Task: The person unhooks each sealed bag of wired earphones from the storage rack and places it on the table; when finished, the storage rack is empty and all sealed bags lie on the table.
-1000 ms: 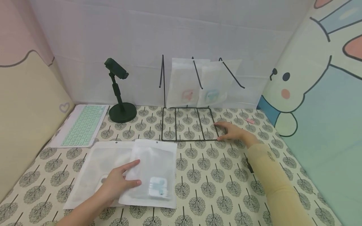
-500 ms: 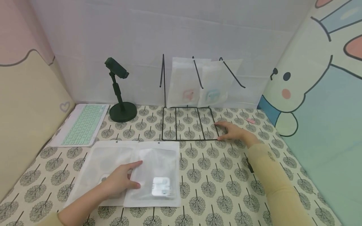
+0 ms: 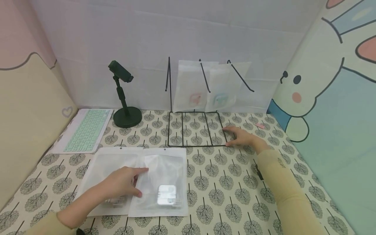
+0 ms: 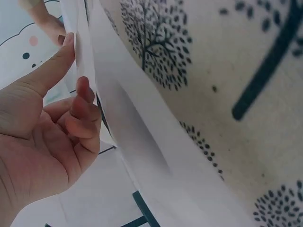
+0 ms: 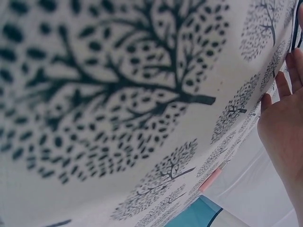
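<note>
Two white translucent zip pouches lie side by side on the patterned cloth. My left hand (image 3: pixel 121 184) lies over the left pouch (image 3: pixel 117 156), with index finger and thumb stretched to the edge of the right pouch (image 3: pixel 163 169). A pale square item shows through the right pouch. In the left wrist view the left hand (image 4: pixel 45 127) has its other fingers loosely bent beside a pouch's edge, pinching nothing visible. My right hand (image 3: pixel 241 136) touches the right side of the black wire rack (image 3: pixel 208 129) with thumb and fingertips. The right wrist view shows this hand (image 5: pixel 289 113) only partly.
Two more pouches hang on the rack, one with a pink print (image 3: pixel 195 99), one with a blue print (image 3: pixel 220 100). A dark green stand (image 3: pixel 127 117) and a keyboard with mint keys (image 3: pixel 86 130) stand at the left. A small pink stick (image 3: pixel 259 125) lies at the right.
The right pouch has slid slightly right, overlapping the left pouch less. My left hand has since drawn back a little to the left. The right hand stays at the rack.
</note>
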{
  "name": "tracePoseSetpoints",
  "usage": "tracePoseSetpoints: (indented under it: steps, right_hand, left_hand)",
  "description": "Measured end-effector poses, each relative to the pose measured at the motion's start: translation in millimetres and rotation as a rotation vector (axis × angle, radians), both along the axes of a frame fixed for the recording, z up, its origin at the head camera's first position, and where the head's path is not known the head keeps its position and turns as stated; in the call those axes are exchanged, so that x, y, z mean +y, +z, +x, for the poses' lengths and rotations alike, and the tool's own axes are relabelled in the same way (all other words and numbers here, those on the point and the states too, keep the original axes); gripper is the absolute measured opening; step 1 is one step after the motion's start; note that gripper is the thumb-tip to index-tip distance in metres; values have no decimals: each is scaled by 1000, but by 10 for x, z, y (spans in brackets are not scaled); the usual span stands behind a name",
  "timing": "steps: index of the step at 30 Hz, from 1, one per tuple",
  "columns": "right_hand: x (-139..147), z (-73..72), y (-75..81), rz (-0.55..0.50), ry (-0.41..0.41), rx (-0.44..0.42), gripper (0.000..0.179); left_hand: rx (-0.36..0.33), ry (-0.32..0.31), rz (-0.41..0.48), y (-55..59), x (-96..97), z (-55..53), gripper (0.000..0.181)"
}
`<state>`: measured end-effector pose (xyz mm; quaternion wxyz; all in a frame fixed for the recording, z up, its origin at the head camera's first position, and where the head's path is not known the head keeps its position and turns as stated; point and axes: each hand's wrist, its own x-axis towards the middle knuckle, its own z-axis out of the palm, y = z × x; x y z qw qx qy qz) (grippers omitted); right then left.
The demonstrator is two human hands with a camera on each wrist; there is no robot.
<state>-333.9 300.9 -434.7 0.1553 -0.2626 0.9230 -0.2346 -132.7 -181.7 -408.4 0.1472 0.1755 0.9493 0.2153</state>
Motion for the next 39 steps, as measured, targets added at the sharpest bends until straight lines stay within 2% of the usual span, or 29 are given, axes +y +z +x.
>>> tracePoseSetpoints:
  steps: [5,14,18,23,27,33,35,39]
  right_hand:
    - [-1,7,3,-7,-7,-2,83]
    - [-1,12,2,-3,-6,1,83]
    - [-5,16,7,-8,-2,1,82]
    - [-2,14,2,-9,6,3,82]
    - [-2,18,5,-11,-3,-14,84]
    - [10,17,12,-5,-21,-13,84]
    - [12,19,14,-3,-25,-14,84]
    - [8,20,1,-1,-17,-16,84]
  left_hand:
    - [41,-49,-64,-2,-11,-14,83]
    - [54,-36,-100,9,-36,-67,78]
    - [69,-47,-84,79,-63,-114,75]
    - [100,-59,-54,248,-66,-191,72]
    - [159,-73,-12,401,-51,-323,71]
    - [303,-97,81,672,77,-619,72]
    - [342,-85,119,750,136,-722,72]
    - [365,-51,226,853,263,-934,72]
